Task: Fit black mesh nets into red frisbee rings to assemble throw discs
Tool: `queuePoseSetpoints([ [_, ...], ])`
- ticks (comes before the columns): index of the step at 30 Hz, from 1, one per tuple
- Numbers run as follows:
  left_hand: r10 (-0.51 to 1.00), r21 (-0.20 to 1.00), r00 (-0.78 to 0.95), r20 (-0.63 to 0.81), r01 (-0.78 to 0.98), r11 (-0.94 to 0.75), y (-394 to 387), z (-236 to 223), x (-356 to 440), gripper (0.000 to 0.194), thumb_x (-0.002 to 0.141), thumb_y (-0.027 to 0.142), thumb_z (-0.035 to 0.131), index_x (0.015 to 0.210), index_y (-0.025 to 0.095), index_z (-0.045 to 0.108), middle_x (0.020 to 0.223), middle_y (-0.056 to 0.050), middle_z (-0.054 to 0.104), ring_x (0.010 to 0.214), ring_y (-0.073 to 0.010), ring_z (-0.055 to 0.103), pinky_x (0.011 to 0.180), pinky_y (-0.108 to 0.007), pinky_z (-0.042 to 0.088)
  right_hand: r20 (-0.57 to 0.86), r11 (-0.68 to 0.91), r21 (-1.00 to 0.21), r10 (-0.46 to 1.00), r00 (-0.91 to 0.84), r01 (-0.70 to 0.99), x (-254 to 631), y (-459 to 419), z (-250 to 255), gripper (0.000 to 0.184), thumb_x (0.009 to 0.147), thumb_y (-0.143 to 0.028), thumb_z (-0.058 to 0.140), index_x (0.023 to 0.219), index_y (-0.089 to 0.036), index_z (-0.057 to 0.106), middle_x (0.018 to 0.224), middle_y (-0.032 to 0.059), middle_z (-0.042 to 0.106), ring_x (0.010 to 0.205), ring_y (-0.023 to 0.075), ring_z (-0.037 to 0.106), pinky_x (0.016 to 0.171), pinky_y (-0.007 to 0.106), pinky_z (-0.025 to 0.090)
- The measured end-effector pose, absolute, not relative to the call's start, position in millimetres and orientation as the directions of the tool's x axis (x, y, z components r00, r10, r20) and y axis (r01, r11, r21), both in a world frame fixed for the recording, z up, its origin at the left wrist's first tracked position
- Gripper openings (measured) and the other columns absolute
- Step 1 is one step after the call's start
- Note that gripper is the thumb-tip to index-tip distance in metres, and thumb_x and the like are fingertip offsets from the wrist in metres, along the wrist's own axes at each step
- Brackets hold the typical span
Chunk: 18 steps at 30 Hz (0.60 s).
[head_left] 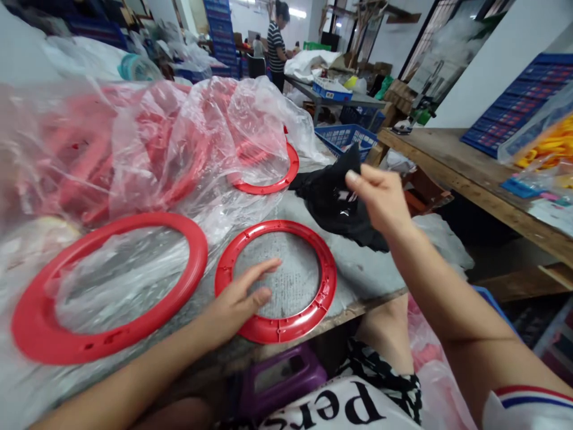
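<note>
A glossy red plastic ring [329, 272] lies near the table's front edge, its ribbed side facing up. My left hand [246, 289] is over the ring's left side, fingers apart and holding nothing; whether it touches the rim I cannot tell. To the right, my right hand [380, 194] pinches the raised corner of a black cloth [324, 197] between thumb and fingers. A few small shiny pieces [344, 212] rest on that cloth; their kind is too small to make out. A larger red oval ring [192, 239] lies at the left.
Clear plastic sheeting [179, 119] covers a heap of red parts at the back left, and another red ring [293, 164] sticks out from it. Beyond are a blue basket [347, 137], a wooden bench [434, 158] and a standing person [277, 45]. A purple stool [308, 373] is below.
</note>
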<state>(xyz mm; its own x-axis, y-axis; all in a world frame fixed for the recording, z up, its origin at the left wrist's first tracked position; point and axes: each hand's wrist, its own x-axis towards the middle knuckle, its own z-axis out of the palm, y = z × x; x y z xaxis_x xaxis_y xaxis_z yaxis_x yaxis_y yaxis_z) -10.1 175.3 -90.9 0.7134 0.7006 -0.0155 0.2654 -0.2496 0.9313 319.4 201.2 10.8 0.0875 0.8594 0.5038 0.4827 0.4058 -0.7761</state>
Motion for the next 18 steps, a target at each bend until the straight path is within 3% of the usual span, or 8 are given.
queuePoseSetpoints([
  [2, 0.700, 0.999, 0.713, -0.033, 0.010, 0.037, 175.8, -82.5, -0.9, 0.083, 0.091, 0.080, 0.033, 0.150, 0.023, 0.045, 0.155, -0.014, 0.048, 0.141, -0.0319, 0.049, 0.116, -0.048, 0.043, 0.606, 0.556, -0.533, 0.777, -0.170, 0.638, 269.7, 170.5, -7.5, 0.026, 0.095, -0.044, 0.062, 0.080, -0.024, 0.070, 0.107, 0.0048, 0.069, 0.112, 0.0272, 0.063, 0.103, 0.046, 0.050],
  [4, 0.683, 0.947, 0.726, -0.076, -0.163, 0.278, 175.3, -78.4, 6.2, 0.089, 0.090, 0.084, 0.026, 0.143, 0.017, 0.051, 0.143, -0.018, 0.058, 0.131, -0.0325, 0.058, 0.108, -0.048, 0.049, 0.513, 0.720, -0.332, 0.680, -0.523, 0.610, 230.6, 144.0, -28.9, 0.020, 0.096, -0.033, 0.059, 0.085, -0.027, 0.074, 0.121, 0.0059, 0.070, 0.121, 0.0286, 0.059, 0.111, 0.051, 0.045],
  [5, 0.673, 0.905, 0.731, -0.113, -0.204, 0.373, 174.8, -78.4, 8.5, 0.085, 0.090, 0.082, 0.032, 0.138, 0.016, 0.055, 0.134, -0.017, 0.065, 0.123, -0.0318, 0.063, 0.101, -0.047, 0.053, 0.432, 0.761, -0.282, 0.644, -0.631, 0.584, 217.1, 133.1, -38.5, 0.021, 0.098, -0.026, 0.055, 0.090, -0.026, 0.075, 0.127, 0.0069, 0.068, 0.124, 0.0278, 0.059, 0.114, 0.052, 0.042],
  [7, 0.674, 0.833, 0.710, -0.203, -0.236, 0.500, 173.0, -81.5, 10.4, 0.063, 0.087, 0.066, 0.061, 0.123, 0.015, 0.064, 0.113, -0.013, 0.073, 0.103, -0.0266, 0.071, 0.087, -0.039, 0.058, 0.328, 0.796, -0.266, 0.605, -0.725, 0.544, 203.9, 116.9, -52.3, 0.021, 0.099, -0.030, 0.056, 0.103, -0.023, 0.075, 0.135, 0.0110, 0.065, 0.129, 0.0291, 0.056, 0.117, 0.054, 0.039],
  [10, 0.710, 0.774, 0.630, -0.314, -0.263, 0.576, 168.3, -86.1, 8.7, 0.036, 0.072, 0.028, 0.085, 0.101, 0.013, 0.071, 0.088, -0.007, 0.076, 0.077, -0.0169, 0.071, 0.074, -0.026, 0.057, 0.443, 0.775, -0.460, 0.623, -0.644, 0.434, 210.3, 104.6, -58.2, 0.037, 0.096, -0.050, 0.062, 0.116, -0.020, 0.072, 0.124, 0.0130, 0.070, 0.119, 0.0275, 0.063, 0.110, 0.050, 0.047],
  [13, 0.692, 0.748, 0.645, -0.325, -0.272, 0.606, 162.2, -81.7, 5.5, 0.032, 0.071, 0.027, 0.086, 0.096, 0.012, 0.073, 0.084, -0.007, 0.077, 0.072, -0.0161, 0.071, 0.076, -0.026, 0.057, 0.547, 0.587, -0.705, 0.807, -0.221, 0.397, 224.9, 105.1, -60.3, 0.031, 0.099, -0.045, 0.059, 0.118, -0.024, 0.071, 0.114, 0.0086, 0.074, 0.109, 0.0226, 0.067, 0.102, 0.042, 0.051],
  [15, 0.660, 0.749, 0.692, -0.291, -0.265, 0.607, 158.1, -75.7, 3.6, 0.034, 0.072, 0.031, 0.086, 0.099, 0.013, 0.074, 0.088, -0.008, 0.078, 0.075, -0.0175, 0.072, 0.078, -0.028, 0.058, 0.430, 0.407, -0.841, 0.903, -0.017, 0.357, 229.4, 110.8, -67.8, 0.035, 0.096, -0.048, 0.063, 0.123, -0.026, 0.069, 0.127, 0.0090, 0.070, 0.122, 0.0247, 0.062, 0.108, 0.045, 0.046],
  [18, 0.598, 0.759, 0.759, -0.260, -0.222, 0.612, 152.5, -70.3, 1.1, 0.036, 0.075, 0.036, 0.085, 0.100, 0.013, 0.075, 0.090, -0.009, 0.078, 0.076, -0.0181, 0.073, 0.079, -0.028, 0.058, 0.197, 0.202, -0.975, 0.979, -0.060, 0.097, 228.2, 119.7, -84.9, 0.057, 0.086, -0.061, 0.070, 0.131, -0.028, 0.065, 0.143, 0.0090, 0.060, 0.137, 0.0277, 0.051, 0.116, 0.047, 0.039],
])
